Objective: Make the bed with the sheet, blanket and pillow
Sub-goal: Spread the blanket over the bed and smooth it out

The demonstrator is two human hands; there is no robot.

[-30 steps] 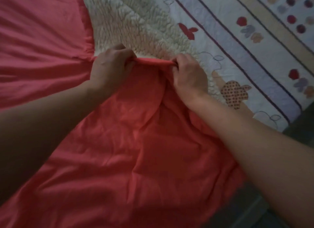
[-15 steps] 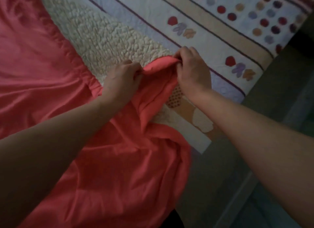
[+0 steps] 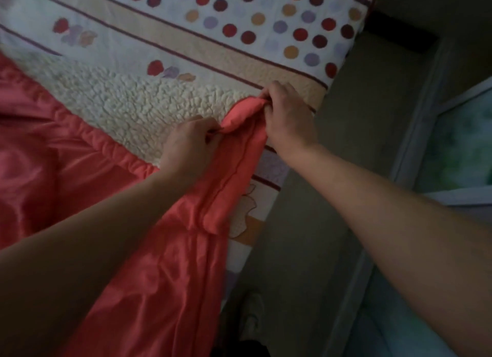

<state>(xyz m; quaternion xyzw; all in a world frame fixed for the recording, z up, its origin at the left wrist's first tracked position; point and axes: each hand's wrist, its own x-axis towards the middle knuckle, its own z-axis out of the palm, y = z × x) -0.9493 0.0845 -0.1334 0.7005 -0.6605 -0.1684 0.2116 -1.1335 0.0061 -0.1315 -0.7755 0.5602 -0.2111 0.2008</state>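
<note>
Head view. We look down on the corner of a bed, where the patterned sheet (image 3: pixel 186 45) covers the mattress; it is white with beige bands, dark thin stripes, and red, lilac and tan dots. Over it lies the blanket (image 3: pixel 66 157), coral-red and smooth on one face, cream and fleecy on the other (image 3: pixel 127 109). We see the fleecy face turned up in a broad strip between the red face and the bare sheet. The red cloth fills the lower left of the picture and hangs down over the near edge of the bed.

The left hand (image 3: pixel 186 146) is closed on the red hem, with the fingers curled over a bunched fold of cloth. The right hand (image 3: pixel 287 117) is closed on the same hem just beside it, nearer the edge of the mattress, with the knuckles up. Between the two hands the hem forms a short, thick roll (image 3: pixel 241 114), and below it a folded length of red cloth (image 3: pixel 229 186) drops along the side of the bed. Both forearms are bare and reach in from the lower edge.

To the right of the bed we see the dark floor (image 3: pixel 332 223) and a pale framed panel (image 3: pixel 458 149) at the far right. We see no pillow here.
</note>
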